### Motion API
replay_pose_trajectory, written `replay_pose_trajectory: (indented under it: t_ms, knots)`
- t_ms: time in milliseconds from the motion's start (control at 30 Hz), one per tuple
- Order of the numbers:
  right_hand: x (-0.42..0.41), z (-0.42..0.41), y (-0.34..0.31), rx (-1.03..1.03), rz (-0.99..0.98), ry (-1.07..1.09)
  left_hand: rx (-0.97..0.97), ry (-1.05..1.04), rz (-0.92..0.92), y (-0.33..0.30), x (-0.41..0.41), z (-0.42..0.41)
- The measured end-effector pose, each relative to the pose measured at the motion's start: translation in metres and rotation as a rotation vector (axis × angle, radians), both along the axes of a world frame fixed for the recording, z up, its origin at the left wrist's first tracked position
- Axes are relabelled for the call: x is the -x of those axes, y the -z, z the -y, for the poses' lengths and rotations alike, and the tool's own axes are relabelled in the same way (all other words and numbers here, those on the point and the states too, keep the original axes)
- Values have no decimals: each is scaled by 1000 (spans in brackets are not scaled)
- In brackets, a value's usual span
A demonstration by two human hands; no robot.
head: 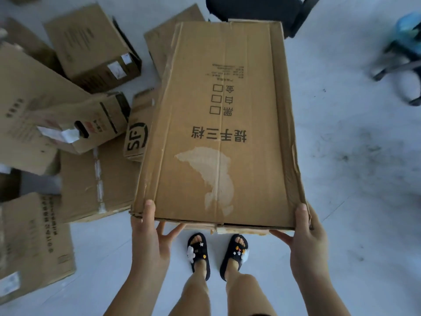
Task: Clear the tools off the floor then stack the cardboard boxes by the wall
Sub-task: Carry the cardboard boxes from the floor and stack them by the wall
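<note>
A long flat cardboard box (239, 124) with black printed characters and a pale torn patch is held up off the floor in front of me. My left hand (149, 233) grips its near left corner, thumb on top and fingers underneath. My right hand (306, 236) grips the near right corner the same way. Several other cardboard boxes lie scattered on the floor to the left, among them an upright one (91, 44) and one with a torn open end (91, 126).
A flattened box (95, 183) and a printed box (34, 242) lie at my left. A black chair (262, 8) stands beyond the held box. A blue stool (403, 53) is at the far right. My sandalled feet (216, 254) stand on pale, stained floor.
</note>
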State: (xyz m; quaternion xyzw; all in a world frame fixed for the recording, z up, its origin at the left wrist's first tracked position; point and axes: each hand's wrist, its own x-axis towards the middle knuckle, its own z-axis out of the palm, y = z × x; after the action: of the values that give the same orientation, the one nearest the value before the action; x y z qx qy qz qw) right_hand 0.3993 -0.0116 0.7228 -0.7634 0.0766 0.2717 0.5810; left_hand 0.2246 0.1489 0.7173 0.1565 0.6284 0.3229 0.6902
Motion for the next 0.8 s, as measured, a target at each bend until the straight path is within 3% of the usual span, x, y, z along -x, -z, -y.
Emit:
replay_pose_trajectory:
  t_ms: [233,433,800]
  knots:
    - [-15,7,-68,-101,71,-243,-180,-201,-37,-82,17,52]
    - [-51,25,-96,-143,126,-358,-205,-248,-98,-103,-3,109]
    - [-44,73,-135,-239,154,-513,-334,-562,-29,-129,6,199]
